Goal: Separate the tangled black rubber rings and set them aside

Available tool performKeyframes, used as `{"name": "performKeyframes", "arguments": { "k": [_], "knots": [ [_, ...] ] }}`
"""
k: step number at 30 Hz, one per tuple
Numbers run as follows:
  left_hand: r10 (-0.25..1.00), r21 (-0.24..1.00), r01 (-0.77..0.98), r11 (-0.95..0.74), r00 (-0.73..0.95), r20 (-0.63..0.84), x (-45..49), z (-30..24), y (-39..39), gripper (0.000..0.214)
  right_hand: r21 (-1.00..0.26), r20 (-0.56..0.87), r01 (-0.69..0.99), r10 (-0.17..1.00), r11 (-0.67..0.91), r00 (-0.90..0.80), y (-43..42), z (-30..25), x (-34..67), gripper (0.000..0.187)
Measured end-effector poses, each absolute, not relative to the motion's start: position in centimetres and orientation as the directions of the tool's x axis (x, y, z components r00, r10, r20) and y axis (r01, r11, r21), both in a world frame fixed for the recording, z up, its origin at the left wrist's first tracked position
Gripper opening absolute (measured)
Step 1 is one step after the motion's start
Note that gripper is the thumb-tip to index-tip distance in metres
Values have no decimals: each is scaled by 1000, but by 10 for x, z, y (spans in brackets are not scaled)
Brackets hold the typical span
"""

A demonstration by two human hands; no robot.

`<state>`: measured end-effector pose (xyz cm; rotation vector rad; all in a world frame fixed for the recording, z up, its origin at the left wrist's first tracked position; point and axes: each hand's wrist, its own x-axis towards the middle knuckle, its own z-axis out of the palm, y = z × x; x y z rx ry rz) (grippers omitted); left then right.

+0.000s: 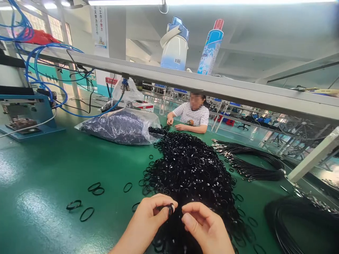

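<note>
My left hand is closed, its thumb and forefinger pinching a thin black ring. Just to the right, my right hand has its fingers loosely curled, the thumb slightly apart from the fingertips, and nothing shows between them. Both hands hover over the near part of a large heap of black rings. A few loose rings lie on the green tabletop to the left, among them one single ring and another ring closer to the heap.
Behind the heap lies a clear plastic bag of dark pieces. Bundled black cables and a coiled cable lie at right. A blue-based device stands left. Across the table sits a person. A shelf beam crosses overhead.
</note>
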<state>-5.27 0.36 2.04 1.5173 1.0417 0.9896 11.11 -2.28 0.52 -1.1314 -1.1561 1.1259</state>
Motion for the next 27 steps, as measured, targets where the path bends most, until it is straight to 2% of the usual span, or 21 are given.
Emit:
{"name": "performKeyframes", "arguments": {
  "k": [3, 7, 11, 13, 16, 22, 24, 27],
  "knots": [
    [949, 975, 165, -152, 298, 97, -51, 20, 2, 19, -984, 176, 41, 984, 175, 32, -25, 1, 106, 25],
    [957, 962, 211, -175, 266, 116, -46, 20, -2, 22, -918, 309, 272, 951, 290, 29, -28, -3, 99, 12],
    [958, 928, 299, -223, 240, 153, -45, 20, -5, 23, -888, 301, 375, 953, 266, 37, -29, -1, 95, 14],
    [960, 920, 316, -230, 232, 160, -46, 20, -4, 22, -928, 222, 317, 973, 193, 57, -29, 1, 97, 15],
    [969, 936, 301, -183, 216, 120, -49, 19, -2, 10, -990, 63, 133, 996, 55, 56, -26, 6, 104, 18],
    [908, 993, -38, 112, 410, -87, -51, 23, -2, 15, -971, -156, -169, 984, -168, -81, -22, 10, 117, 27],
    [883, 982, -75, 172, 453, -120, -50, 26, -3, 15, -968, -165, -175, 982, -179, -90, -23, 12, 117, 28],
    [896, 985, -39, 169, 422, -137, -50, 30, -4, 18, -995, -78, -51, 996, -81, -50, -24, 17, 115, 29]
  ]
}}
